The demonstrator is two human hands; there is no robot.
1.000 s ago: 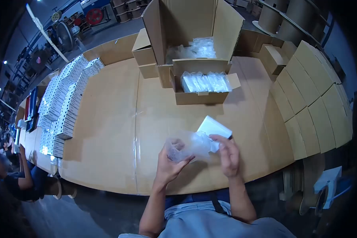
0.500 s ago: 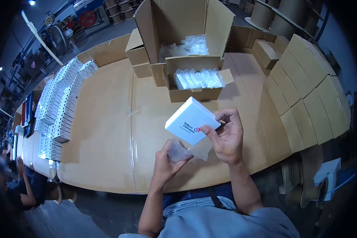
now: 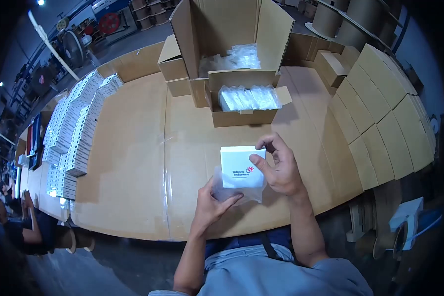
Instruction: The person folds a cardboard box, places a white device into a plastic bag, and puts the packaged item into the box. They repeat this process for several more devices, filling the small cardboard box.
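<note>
Your right hand (image 3: pixel 278 170) pinched the white box (image 3: pixel 241 165), with the thumb pressed on its printed top face and the fingers curled around its far right corner. The box sat just above the tabletop (image 3: pixel 133 163), near the front edge and directly in front of you. It lay almost flat, with its lettering and small red logo facing up.

Your left hand (image 3: pixel 213 204) was closed on the clear plastic bag (image 3: pixel 229 191), gripping the crumpled film between thumb and fingers right below the box. The near edge of the box met the bag, and the film lapped over its lower left corner. Whether that edge was actually inside the mouth of the bag could not be told.

Beyond your hands, a small open carton (image 3: pixel 241 118) held a row of items wrapped in clear plastic. Directly behind it stood a tall open carton (image 3: pixel 227 34) with more plastic wrapping in the bottom. Rows of small white boxes (image 3: pixel 76 133) were stacked along the left side of the tabletop, well apart from your hands. Closed brown cartons (image 3: pixel 385 123) were lined up along the right side. Another person (image 3: pixel 19 229) sat at the far left end, low in the view.
</note>
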